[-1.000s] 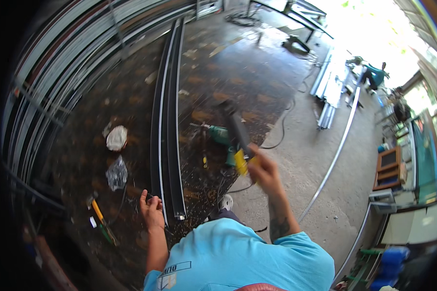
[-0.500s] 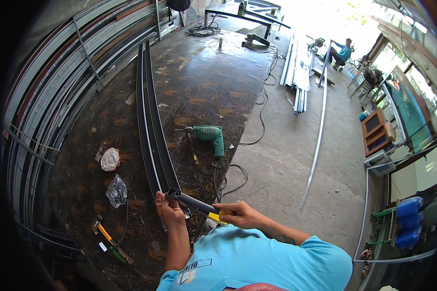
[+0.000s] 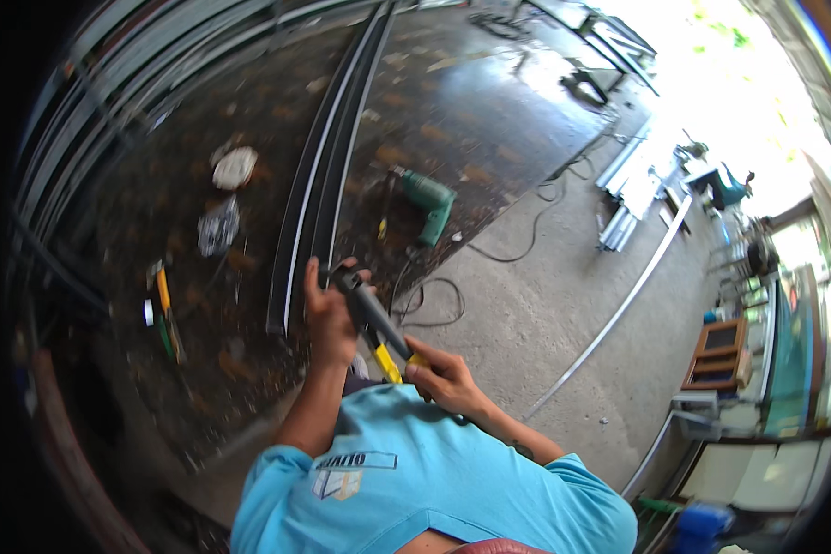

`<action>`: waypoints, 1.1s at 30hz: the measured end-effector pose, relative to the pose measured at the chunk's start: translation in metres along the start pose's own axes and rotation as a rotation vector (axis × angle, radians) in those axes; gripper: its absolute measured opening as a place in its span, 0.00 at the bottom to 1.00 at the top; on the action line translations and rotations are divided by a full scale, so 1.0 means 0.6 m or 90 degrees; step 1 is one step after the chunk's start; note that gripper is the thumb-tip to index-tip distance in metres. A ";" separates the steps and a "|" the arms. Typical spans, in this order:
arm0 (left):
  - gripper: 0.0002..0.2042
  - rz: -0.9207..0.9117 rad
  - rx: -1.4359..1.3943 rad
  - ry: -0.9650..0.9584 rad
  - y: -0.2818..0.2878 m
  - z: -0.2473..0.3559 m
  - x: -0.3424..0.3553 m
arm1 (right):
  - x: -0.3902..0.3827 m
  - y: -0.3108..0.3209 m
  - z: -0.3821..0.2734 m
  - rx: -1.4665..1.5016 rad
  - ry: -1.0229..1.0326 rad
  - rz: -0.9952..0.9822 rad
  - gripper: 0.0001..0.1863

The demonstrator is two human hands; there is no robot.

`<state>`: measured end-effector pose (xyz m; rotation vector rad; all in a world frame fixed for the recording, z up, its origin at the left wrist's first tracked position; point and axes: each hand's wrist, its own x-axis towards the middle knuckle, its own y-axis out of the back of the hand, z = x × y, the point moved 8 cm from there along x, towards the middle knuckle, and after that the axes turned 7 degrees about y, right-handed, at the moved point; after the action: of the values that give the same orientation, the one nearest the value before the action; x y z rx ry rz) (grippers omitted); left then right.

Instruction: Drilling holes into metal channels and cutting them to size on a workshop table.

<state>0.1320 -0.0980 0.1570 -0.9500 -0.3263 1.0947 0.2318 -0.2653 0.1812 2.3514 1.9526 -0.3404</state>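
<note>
My right hand [image 3: 445,377] is closed round one yellow grip of a two-handled tool with a long dark grey arm [image 3: 379,319]. The second yellow handle [image 3: 386,363] hangs below, spread from the first. My left hand [image 3: 331,319] is at the tool's head, fingers curled around it and somewhat blurred; anything small in them is hidden. Just beyond lie two long dark metal profiles [image 3: 329,175], side by side on the dark board-topped table [image 3: 452,102]. To their right, a green power drill [image 3: 427,205] rests on its side.
Left of the profiles are a whitish round pad [image 3: 235,168], a clear plastic bag [image 3: 219,227] and a yellow-handled hammer [image 3: 163,294]. A black cable [image 3: 445,303] loops over the table's right edge. Beyond, a long metal strip [image 3: 619,314] crosses the concrete floor, and a person [image 3: 731,189] crouches far right.
The tool has come back toward my body, its head away from the profiles' near ends. My left hand has shifted with it. The whole view has turned, and the handles now stand apart.
</note>
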 end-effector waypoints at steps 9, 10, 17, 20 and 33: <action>0.57 0.111 0.269 0.035 0.061 -0.120 -0.050 | -0.014 0.081 0.089 0.015 -0.130 -0.047 0.27; 0.57 0.184 0.175 0.032 0.081 -0.128 -0.053 | -0.011 0.072 0.102 -0.011 -0.114 -0.030 0.27; 0.18 0.219 0.042 0.023 0.178 -0.111 -0.008 | 0.067 -0.006 0.097 -0.365 0.075 -0.037 0.22; 0.16 0.272 -0.014 0.116 0.220 -0.133 0.020 | 0.097 -0.040 0.087 -0.476 0.160 -0.008 0.21; 0.15 0.207 -0.097 0.152 0.281 -0.143 0.042 | 0.119 -0.127 0.088 -0.674 0.153 0.023 0.21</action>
<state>0.0973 -0.0965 -0.0309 -1.2881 -0.0580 1.2470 0.1630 -0.1920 0.1215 1.7179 1.5327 0.8128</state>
